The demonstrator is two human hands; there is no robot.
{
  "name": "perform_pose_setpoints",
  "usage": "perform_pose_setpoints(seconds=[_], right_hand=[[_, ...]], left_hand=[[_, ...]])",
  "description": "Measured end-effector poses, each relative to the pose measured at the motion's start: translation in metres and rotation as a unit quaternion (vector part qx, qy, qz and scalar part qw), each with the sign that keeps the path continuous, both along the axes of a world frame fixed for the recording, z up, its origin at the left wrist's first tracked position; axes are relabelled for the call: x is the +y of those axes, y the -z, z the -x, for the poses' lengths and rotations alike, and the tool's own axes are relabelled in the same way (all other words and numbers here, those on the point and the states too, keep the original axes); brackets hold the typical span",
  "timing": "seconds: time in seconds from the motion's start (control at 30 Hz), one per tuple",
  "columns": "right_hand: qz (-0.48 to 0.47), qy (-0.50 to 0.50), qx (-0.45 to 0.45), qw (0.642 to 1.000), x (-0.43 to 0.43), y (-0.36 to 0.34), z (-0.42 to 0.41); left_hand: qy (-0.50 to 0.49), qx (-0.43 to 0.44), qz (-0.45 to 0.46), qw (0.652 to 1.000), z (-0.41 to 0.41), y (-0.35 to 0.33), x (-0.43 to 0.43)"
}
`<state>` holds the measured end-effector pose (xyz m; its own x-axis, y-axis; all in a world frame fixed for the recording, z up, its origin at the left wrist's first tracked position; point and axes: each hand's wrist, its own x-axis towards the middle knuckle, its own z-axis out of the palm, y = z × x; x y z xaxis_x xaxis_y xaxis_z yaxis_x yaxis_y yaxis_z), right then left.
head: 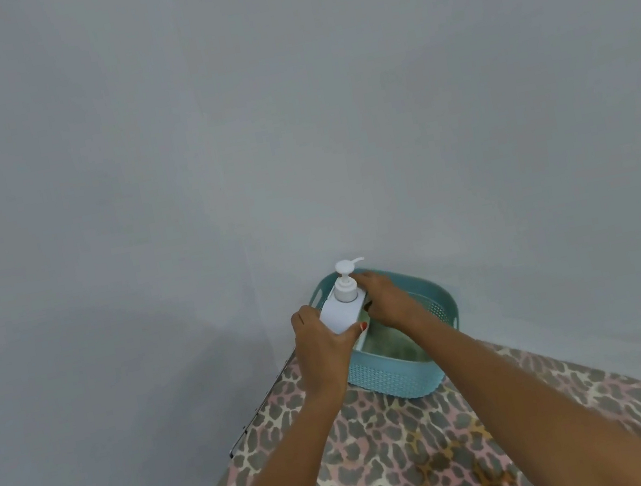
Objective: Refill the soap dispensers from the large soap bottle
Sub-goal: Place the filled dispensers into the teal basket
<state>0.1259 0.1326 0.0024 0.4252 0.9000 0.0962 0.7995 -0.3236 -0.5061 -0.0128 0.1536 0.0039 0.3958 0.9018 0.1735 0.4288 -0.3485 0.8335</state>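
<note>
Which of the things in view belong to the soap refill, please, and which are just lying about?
Job: white pump dispenser, left hand gripping its body, right hand pinching its pump collar.
Lying about: teal basket, leopard-print cloth.

Both bare forearms reached forward and met ahead of the body, the left forearm (pixel 287 454) running up from below and the right forearm (pixel 506 381) slanting in from the lower right. The left hand (pixel 321 343) wrapped the dispenser (pixel 339 312) low on its body, thumb (pixel 357 328) across the front. The right hand (pixel 384 298) arched over beside it, fingertips (pixel 359 277) curled onto its pump collar.
</note>
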Motion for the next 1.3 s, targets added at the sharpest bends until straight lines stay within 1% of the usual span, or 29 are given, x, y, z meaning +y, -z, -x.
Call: perform_pose_setpoints(seconds=[0.07,0.13,0.17,0.23,0.3,0.4,0.47,0.57,0.73,0.9,1.13,1.3], right_hand=[[0.023,0.017,-0.033,0.999,-0.003,-0.002,0.004],[0.06,0.044,-0.092,0.993,-0.01,-0.005,0.01],[0.066,0.059,-0.106,0.99,-0.013,-0.005,0.013],[0.052,0.086,-0.093,0.991,-0.024,-0.007,0.018],[0.009,0.118,-0.052,0.992,-0.038,-0.01,0.022],[-0.063,0.159,-0.009,0.985,-0.063,-0.014,0.027],[-0.093,0.172,0.002,0.981,-0.081,-0.016,0.031],[-0.103,0.187,0.001,0.977,-0.108,-0.018,0.039],[-0.126,0.196,-0.006,0.972,-0.157,-0.019,0.061],[-0.161,0.202,-0.017,0.966,-0.212,-0.018,0.08],[-0.184,0.25,-0.023,0.95,-0.297,-0.014,0.1],[-0.206,0.296,0.001,0.933,-0.347,-0.01,0.101]], left_hand=[[-0.001,-0.001,0.007,1.0,0.0,0.0,-0.001],[0.003,0.001,0.02,1.0,0.001,-0.001,-0.002],[0.006,0.0,0.027,1.0,0.002,-0.001,-0.002],[0.012,-0.02,0.037,0.999,0.004,-0.001,-0.005],[0.009,-0.046,0.042,0.998,0.009,-0.001,-0.011],[0.003,-0.061,0.042,0.997,0.016,-0.002,-0.025],[0.01,-0.067,0.036,0.997,0.021,-0.004,-0.037],[0.027,-0.069,0.024,0.997,0.028,-0.008,-0.055],[0.102,-0.07,0.016,0.992,0.037,-0.011,-0.09],[0.19,-0.046,0.006,0.981,0.041,-0.01,-0.132],[0.283,-0.011,-0.003,0.959,0.028,-0.009,-0.194],[0.337,0.012,-0.02,0.941,0.01,-0.009,-0.234]])
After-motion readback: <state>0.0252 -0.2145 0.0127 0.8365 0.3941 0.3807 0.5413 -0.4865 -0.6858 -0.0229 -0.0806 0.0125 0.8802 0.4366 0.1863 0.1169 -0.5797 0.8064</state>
